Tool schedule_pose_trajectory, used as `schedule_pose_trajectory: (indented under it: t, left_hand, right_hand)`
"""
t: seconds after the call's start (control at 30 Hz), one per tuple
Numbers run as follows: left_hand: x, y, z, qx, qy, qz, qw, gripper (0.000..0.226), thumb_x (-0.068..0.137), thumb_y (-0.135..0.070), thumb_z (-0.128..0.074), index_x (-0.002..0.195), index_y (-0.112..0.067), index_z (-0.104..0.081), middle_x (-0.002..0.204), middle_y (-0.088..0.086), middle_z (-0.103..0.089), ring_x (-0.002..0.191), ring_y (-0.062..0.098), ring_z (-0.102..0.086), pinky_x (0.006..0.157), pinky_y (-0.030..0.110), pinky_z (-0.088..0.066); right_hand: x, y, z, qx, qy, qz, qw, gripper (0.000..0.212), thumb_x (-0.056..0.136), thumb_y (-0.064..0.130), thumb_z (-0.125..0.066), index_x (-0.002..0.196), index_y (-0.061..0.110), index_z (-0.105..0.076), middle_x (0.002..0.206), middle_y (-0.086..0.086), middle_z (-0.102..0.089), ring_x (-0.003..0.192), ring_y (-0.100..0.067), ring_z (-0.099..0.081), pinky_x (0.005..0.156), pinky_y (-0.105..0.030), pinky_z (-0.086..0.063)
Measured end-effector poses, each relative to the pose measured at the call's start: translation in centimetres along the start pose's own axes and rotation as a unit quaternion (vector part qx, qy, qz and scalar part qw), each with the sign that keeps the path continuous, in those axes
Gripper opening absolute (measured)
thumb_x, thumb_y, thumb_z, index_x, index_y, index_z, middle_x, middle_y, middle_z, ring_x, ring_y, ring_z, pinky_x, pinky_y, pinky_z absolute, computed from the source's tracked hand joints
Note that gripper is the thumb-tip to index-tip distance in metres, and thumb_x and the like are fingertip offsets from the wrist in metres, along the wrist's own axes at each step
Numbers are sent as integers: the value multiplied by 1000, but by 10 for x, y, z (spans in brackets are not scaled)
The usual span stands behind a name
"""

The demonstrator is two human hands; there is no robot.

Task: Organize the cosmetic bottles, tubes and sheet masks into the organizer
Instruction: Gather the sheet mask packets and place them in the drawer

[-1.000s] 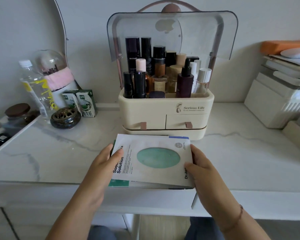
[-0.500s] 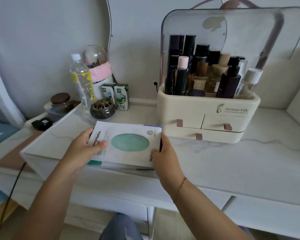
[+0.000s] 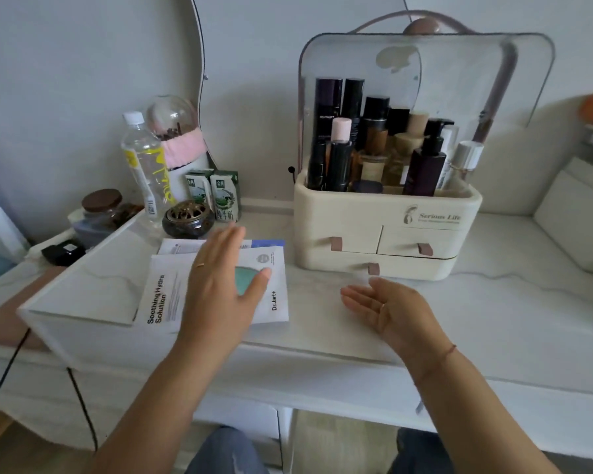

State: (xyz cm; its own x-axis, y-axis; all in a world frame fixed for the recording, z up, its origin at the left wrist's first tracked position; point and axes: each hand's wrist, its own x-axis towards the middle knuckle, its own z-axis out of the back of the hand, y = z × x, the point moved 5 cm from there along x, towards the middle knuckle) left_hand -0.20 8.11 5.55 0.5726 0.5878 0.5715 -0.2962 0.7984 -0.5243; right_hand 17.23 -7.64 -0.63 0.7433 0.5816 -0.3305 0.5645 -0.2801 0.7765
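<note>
since half a second ago both hands have let go of the sheet masks (image 3: 216,289), which now lie flat on the desk (image 3: 493,313) in a loose, fanned stack, left of the organizer (image 3: 384,230) and near its lower drawer. left hand (image 3: 225,289) hovers over or rests on the top mask with fingers spread flat, palm down, holding nothing; whether it touches the packet cannot be told. right hand (image 3: 391,309) is off the masks, just right of the stack, palm turned inward and fingers loosely spread, empty, near the front of the organizer. the top mask is white with a green oval and the print "soothing hydra solution"; a blue-edged mask (image 3: 264,242) peeks out at the far side of the stack.

the cream organizer stands on the far side of the desk with its clear lid (image 3: 425,73) raised. its top tray is packed with upright cosmetic bottles (image 3: 374,148), among them a dark pump bottle (image 3: 427,162) at the right. three drawers sit closed in its front, each with a brown tab.

left of the masks, at the far edge, stand a water bottle (image 3: 144,165), two small green cartons (image 3: 216,196), a dark round incense burner (image 3: 189,218) and a brown-lidded jar (image 3: 100,206).
</note>
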Motion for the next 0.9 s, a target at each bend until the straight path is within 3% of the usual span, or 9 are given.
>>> schedule_pose_trajectory:
  t: [0.13,0.23,0.33,0.47,0.6,0.7,0.8,0.9]
  left_hand:
    - [6,-47,-49,67,74,-96,990,67,91,-44,-56,143,-7,-39,153,12,-33,142,29,-29,116,48,-23]
    - [5,-25,-54,165,58,-44,984,80,87,-67,-30,140,-8,-42,150,14,-38,138,32,-36,112,53,-24]
    - [0,8,-58,190,106,24,976,99,81,-78,-9,140,-5,-40,149,17,-38,137,32,-37,113,52,-22]
    - [6,19,-66,171,124,11,977,91,79,-70,-22,139,-4,-41,151,17,-35,139,30,-35,115,52,-18]
    - [6,24,-67,159,126,-42,978,86,79,-67,-33,129,0,-51,143,14,-46,135,28,-41,115,50,-18]
    - [5,28,-68,176,178,-76,965,95,77,-73,-51,140,-3,-41,152,10,-34,143,22,-27,119,43,-7]
    - [4,36,-68,212,275,-93,933,133,53,-97,-30,151,-8,-16,161,4,-7,149,15,0,119,37,7]
    - [5,39,-64,198,334,-102,916,149,36,-103,-17,152,-12,0,161,2,11,143,7,19,116,29,16]
  right_hand:
    - [13,18,6,-32,-4,-24,999,15,96,5,-48,87,-4,-55,64,-19,-63,51,-24,-69,50,-30,-59]
    - [18,16,2,-55,6,-37,998,17,96,8,-48,86,-4,-53,68,-17,-58,50,-23,-68,49,-31,-59]
    - [21,10,0,-43,13,-39,998,21,97,8,-46,80,-3,-53,60,-15,-59,49,-22,-68,47,-30,-58]
    - [24,11,-2,-17,13,-33,999,26,99,10,-41,79,-2,-52,46,-10,-62,46,-20,-67,46,-28,-57]
    - [24,12,-4,-26,14,-14,999,27,100,10,-39,80,-2,-52,66,-17,-59,46,-18,-67,45,-24,-56]
    - [17,11,-1,-64,20,-4,998,26,100,9,-39,81,-3,-53,69,-16,-57,47,-16,-67,46,-24,-56]
    - [1,8,3,-101,31,-4,994,26,100,9,-38,84,-3,-55,70,-17,-58,49,-16,-67,47,-24,-56]
    - [-22,2,7,-121,45,-7,992,26,100,9,-38,86,-3,-57,71,-17,-60,52,-18,-67,49,-25,-56]
